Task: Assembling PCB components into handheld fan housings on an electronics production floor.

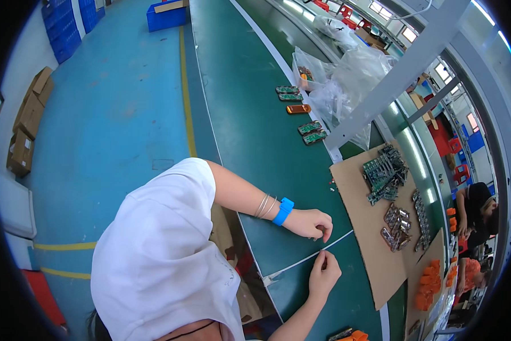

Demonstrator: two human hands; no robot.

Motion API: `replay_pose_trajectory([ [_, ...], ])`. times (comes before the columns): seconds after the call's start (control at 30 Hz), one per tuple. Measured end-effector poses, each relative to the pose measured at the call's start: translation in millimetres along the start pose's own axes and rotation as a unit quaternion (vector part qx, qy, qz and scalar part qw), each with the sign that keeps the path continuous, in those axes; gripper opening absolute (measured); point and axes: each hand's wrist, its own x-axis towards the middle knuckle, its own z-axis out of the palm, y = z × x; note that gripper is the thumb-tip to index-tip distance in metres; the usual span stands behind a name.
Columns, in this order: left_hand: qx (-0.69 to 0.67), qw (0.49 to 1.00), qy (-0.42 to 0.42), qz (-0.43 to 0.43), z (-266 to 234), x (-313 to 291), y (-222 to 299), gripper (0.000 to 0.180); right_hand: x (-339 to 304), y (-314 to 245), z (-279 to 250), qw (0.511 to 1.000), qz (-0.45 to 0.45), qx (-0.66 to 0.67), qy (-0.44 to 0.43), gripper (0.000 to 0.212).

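Note:
My left hand point(309, 223), with a blue band point(284, 211) and thin bracelets point(265, 206) at the wrist, is held over the green work surface point(292, 241). Its fingers curl down, their tips drawn together. Just below it in the picture, my right hand point(324, 276) is closed in a pinch, thumb against forefinger. The fingertips of both hands are close to each other but apart. Whatever they may hold is too small or hidden to make out. A thin white line point(301, 262) crosses the surface between the hands.
A cardboard sheet point(355, 196) to the right bears piled green circuit boards point(385, 173) and metallic parts point(396, 227). Farther along lie boards in casings point(311, 132), an orange casing point(298, 108) and clear plastic bags point(352, 74). A grey post point(392, 85) rises beside them. Orange parts point(429, 284) lie lower right.

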Motion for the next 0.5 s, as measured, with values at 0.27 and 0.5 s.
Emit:
replay_pose_trajectory([
  [0.27, 0.002, 1.0, 0.006, -0.002, 1.6, 0.6, -0.3, 0.01, 0.8, 1.4, -0.1, 1.0, -0.005, -0.005, -0.008, 0.015],
  [0.5, 0.012, 1.0, 0.015, 0.013, 2.2, 0.9, -0.5, 0.01, 0.4, 0.3, -1.1, 1.0, -0.003, -0.013, -0.005, 0.013],
])
